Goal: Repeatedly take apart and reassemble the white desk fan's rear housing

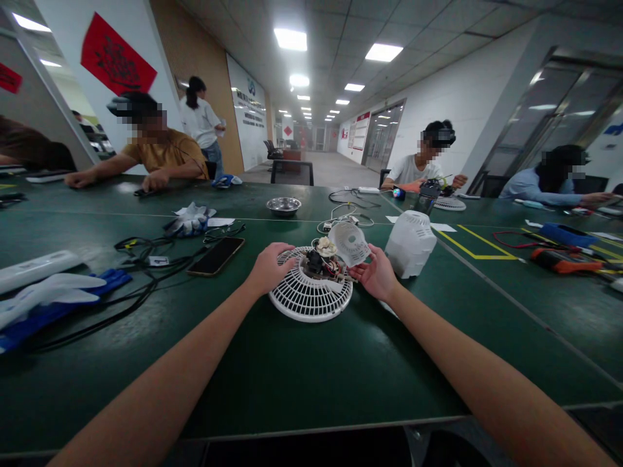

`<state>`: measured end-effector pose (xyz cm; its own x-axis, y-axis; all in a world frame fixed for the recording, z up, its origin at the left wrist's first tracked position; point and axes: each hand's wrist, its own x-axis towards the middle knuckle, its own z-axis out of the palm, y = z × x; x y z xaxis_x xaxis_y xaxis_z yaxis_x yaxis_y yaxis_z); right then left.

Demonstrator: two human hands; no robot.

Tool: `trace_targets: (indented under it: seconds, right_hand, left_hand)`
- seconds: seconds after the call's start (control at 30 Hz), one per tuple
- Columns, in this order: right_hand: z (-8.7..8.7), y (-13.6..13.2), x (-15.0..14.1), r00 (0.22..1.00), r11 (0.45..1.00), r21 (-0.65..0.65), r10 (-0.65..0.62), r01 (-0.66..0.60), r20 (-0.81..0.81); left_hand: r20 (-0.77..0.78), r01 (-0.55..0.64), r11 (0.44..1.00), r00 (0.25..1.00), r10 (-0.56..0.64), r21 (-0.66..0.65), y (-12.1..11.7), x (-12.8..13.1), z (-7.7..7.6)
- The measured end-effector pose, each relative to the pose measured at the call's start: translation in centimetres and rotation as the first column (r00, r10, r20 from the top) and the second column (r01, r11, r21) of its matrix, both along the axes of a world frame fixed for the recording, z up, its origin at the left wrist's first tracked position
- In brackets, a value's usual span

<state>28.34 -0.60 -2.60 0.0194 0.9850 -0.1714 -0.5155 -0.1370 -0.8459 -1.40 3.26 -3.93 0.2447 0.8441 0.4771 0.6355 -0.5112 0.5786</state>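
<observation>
On the smooth dark-green counter, directly before the person, lies a round white plastic fan grille with slim radiating ribs, bearing an exposed black motor assembly with coloured wires. The left hand's fingers curl at its rim; whether they grip, I cannot tell. The right hand's fingers grasp 1 translucent white perforated cup-shaped cover, tilted beside the motor. Near it stands 1 boxy white plastic housing. Black brush-style writing on the red paper sheet is unreadable.
</observation>
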Motion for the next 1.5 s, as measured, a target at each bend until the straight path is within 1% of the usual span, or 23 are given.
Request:
trace_targets:
  seconds: [0.1,0.2,0.27,0.33,0.4,0.47,0.53,0.6,0.63,0.7,0.77,0.83,0.93,1.03,1.13,1.27,1.37,1.5]
  right_hand:
    - [0.0,-0.3,-0.4,0.999,0.998,0.063,0.021,-0.023,0.028]
    - [-0.1,-0.5,-0.8,0.997,0.98,0.198,-0.014,-0.002,0.081]
    - [-0.2,-0.7,-1.1,0.988,0.944,0.328,-0.074,0.025,0.137]
    - [-0.2,-1.1,-1.6,0.963,0.897,0.442,-0.12,0.001,0.24]
    - [0.0,-1.6,-2.0,0.912,0.848,0.522,-0.144,-0.087,0.385]
    - [0.2,-2.3,-2.3,0.824,0.8,0.566,-0.177,-0.198,0.539]
    - [0.5,-2.9,-2.5,0.716,0.763,0.581,-0.235,-0.283,0.657]
    - [0.8,-3.3,-2.6,0.62,0.747,0.576,-0.288,-0.332,0.73]
    - [0.9,-3.5,-2.7,0.588,0.743,0.573,-0.306,-0.344,0.749]
    - [1.1,-3.6,-2.7,0.556,0.74,0.569,-0.32,-0.358,0.767]
    - [1.2,-3.6,-2.6,0.553,0.734,0.57,-0.32,-0.368,0.769]
    - [1.2,-3.6,-2.5,0.559,0.724,0.575,-0.314,-0.381,0.767]
    - [1.3,-3.7,-2.2,0.579,0.716,0.58,-0.299,-0.389,0.758]
    - [1.3,-3.7,-2.1,0.593,0.726,0.557,-0.256,-0.403,0.763]
    - [1.4,-3.8,-2.2,0.591,0.746,0.518,-0.21,-0.418,0.779]
    - [1.5,-3.8,-2.1,0.577,0.76,0.505,-0.214,-0.408,0.788]
    - [1.7,-3.9,-2.0,0.588,0.755,0.514,-0.214,-0.408,0.78]
    - [2.0,-4.1,-1.9,0.562,0.739,0.509,-0.214,-0.442,0.799]
  left_hand:
    - [-0.118,0.024,0.999,0.993,-0.019,0.046,-0.9,0.7,0.6]
    - [-0.159,0.102,0.994,0.983,-0.094,0.047,-1.4,1.1,0.7]
    - [-0.138,0.159,0.986,0.979,-0.152,0.042,-1.6,1.1,0.8]
    - [-0.095,0.199,0.979,0.976,-0.195,0.034,-1.8,1.1,0.9]
    - [-0.043,0.231,0.973,0.972,-0.23,0.012,-1.9,1.1,1.1]
    - [-0.002,0.253,0.967,0.967,-0.253,-0.019,-2.1,1.2,1.3]
    - [0.031,0.256,0.966,0.966,-0.255,-0.043,-2.3,1.3,1.5]
    - [0.06,0.261,0.963,0.965,-0.257,-0.066,-2.5,1.4,1.7]
    - [0.075,0.262,0.962,0.964,-0.257,-0.076,-2.6,1.5,1.9]
    - [0.094,0.264,0.961,0.962,-0.256,-0.084,-2.7,1.5,2.1]
    - [0.067,0.256,0.963,0.966,-0.251,-0.081,-2.7,1.4,2.2]
    - [-0.003,0.242,0.968,0.97,-0.243,-0.07,-2.6,1.2,2.3]
    - [-0.1,0.287,0.957,0.952,-0.29,-0.035,-2.4,0.9,2.3]
    - [-0.158,0.354,0.935,0.923,-0.35,-0.004,-2.5,0.8,2.4]
    - [-0.206,0.343,0.939,0.918,-0.338,-0.013,-2.7,0.9,2.7]
    - [-0.234,0.327,0.944,0.916,-0.325,-0.033,-2.8,1.0,2.9]
    - [-0.233,0.336,0.941,0.913,-0.335,-0.038,-2.8,1.0,3.0]
    - [-0.202,0.351,0.935,0.914,-0.352,-0.044,-3.0,0.9,3.0]
